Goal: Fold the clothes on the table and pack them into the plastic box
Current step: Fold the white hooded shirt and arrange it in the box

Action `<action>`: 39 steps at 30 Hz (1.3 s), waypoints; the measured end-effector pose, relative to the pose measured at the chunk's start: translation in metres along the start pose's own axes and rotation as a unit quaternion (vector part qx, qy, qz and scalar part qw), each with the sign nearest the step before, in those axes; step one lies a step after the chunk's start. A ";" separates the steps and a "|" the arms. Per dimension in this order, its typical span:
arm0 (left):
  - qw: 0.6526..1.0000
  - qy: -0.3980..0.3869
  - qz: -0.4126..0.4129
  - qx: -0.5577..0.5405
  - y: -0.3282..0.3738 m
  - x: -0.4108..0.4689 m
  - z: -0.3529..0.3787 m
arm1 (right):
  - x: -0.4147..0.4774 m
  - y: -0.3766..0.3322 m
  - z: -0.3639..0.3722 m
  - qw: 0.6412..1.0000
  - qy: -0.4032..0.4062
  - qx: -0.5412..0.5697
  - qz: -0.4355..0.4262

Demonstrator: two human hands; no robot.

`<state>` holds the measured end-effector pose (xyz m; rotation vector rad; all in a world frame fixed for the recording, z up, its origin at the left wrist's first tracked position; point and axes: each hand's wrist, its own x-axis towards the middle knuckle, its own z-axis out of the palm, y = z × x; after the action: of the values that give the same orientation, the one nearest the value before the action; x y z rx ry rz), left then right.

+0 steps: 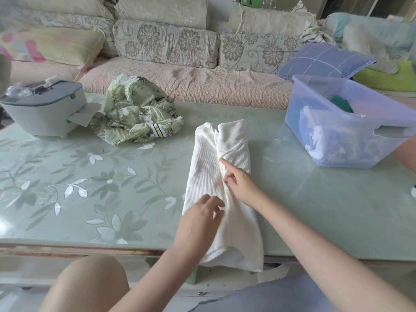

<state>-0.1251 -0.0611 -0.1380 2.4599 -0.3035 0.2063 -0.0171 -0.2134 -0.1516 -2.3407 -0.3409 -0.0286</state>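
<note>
Head view: white ribbed top (208, 172) lies folded lengthwise on desk (90, 176), left of plastic box (315, 92). Left grip (201, 216) palm-down on it, fingers loose, released. Right grip (242, 184): index straight on the fold, others curled; can't tell if pinching.

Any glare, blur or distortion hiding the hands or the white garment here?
Head view: glare streaks on the table beside the plastic box; wide-angle bending toward the edges; background at far right blurred; left hand, right hand and white garment clear and evenly lit.
</note>
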 end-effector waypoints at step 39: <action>0.988 0.023 0.005 -0.152 -0.051 -0.012 -0.038 | -0.111 -0.023 -0.045 0.975 -0.026 0.218 -0.016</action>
<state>-0.1261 0.0037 -0.1412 2.1489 -0.3029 0.2049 -0.1266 -0.2559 -0.1172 -1.9031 -0.3708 0.0850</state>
